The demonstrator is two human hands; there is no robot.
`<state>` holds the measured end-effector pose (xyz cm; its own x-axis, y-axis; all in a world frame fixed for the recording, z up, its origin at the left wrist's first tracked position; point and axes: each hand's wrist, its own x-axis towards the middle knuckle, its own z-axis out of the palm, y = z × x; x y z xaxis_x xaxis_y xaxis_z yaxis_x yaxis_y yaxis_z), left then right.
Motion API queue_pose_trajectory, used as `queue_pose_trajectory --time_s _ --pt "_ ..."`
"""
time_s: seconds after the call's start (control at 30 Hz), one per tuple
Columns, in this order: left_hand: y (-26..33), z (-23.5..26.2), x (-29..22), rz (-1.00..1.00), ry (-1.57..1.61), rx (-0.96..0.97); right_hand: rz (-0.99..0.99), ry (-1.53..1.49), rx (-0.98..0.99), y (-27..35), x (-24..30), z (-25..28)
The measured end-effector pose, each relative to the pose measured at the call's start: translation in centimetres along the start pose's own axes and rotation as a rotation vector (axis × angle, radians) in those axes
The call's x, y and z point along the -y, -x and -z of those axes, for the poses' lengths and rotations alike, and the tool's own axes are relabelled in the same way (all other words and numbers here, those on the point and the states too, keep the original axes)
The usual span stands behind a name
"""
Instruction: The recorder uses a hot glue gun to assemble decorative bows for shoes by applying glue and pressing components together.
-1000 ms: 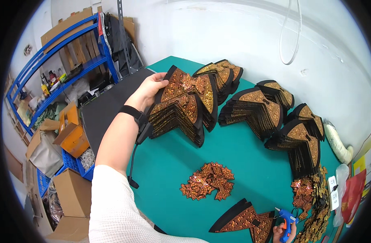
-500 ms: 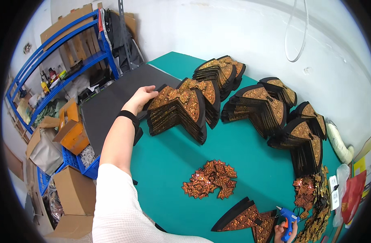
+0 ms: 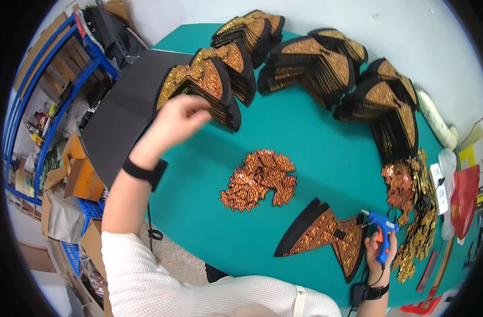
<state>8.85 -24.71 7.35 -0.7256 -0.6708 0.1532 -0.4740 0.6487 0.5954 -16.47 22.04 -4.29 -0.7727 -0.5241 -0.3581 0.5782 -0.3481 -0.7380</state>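
Observation:
My left hand [image 3: 181, 121] is in the air in front of the nearest left stack of black-edged beaded collar pieces [image 3: 220, 87]. Its fingers are curled in, and nothing shows in them. My right hand [image 3: 372, 251] grips a blue hot glue gun [image 3: 383, 230] by its handle, with the nozzle pointing up and left. Beside the nozzle, a single beaded collar piece [image 3: 318, 232] lies flat on the green table, its narrow middle marked by a small dark square. Left of it sits a loose pile of orange-gold sequined leaf-shaped appliques [image 3: 260, 179].
More collar stacks [image 3: 310, 63] line the table's far side. Gold and reddish appliques [image 3: 418, 227] heap along the right edge, near a white power strip [image 3: 438, 187] and a red bag [image 3: 465, 201]. A black sheet [image 3: 115, 116] covers the left end. Blue shelving [image 3: 57, 105] and cardboard boxes stand left.
My left hand has come off the left stack and moved nearer, its fingers curling. The view has shifted, bringing the table lower. My right hand still holds the glue gun.

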Motion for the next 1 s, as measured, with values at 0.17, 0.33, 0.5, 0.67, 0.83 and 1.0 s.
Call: queue_pose_trajectory --time_s 0.17,0.33,0.5,0.67,0.83,1.0 --pt "6.4 -8.6 -3.8 -0.231 -0.209 0.238 -0.014 0.015 0.039 0.1 0.3 0.1" --pt "7.7 -12.0 -6.3 -0.286 -0.208 0.190 0.013 0.071 0.153 0.5 0.3 0.8" --pt "6.9 -14.8 -6.3 -0.163 -0.282 0.065 0.020 0.069 0.228 0.8 0.5 0.7" --pt "7.3 -14.0 -6.0 -0.165 -0.174 0.113 0.027 0.054 0.288 0.7 0.5 1.0" --pt "8.2 -13.1 -6.3 -0.191 -0.137 0.169 0.013 0.081 0.287 0.8 0.7 1.2" --pt "8.9 -13.1 -6.4 -0.128 -0.153 0.230 0.022 0.144 0.328 1.0 1.0 1.3"
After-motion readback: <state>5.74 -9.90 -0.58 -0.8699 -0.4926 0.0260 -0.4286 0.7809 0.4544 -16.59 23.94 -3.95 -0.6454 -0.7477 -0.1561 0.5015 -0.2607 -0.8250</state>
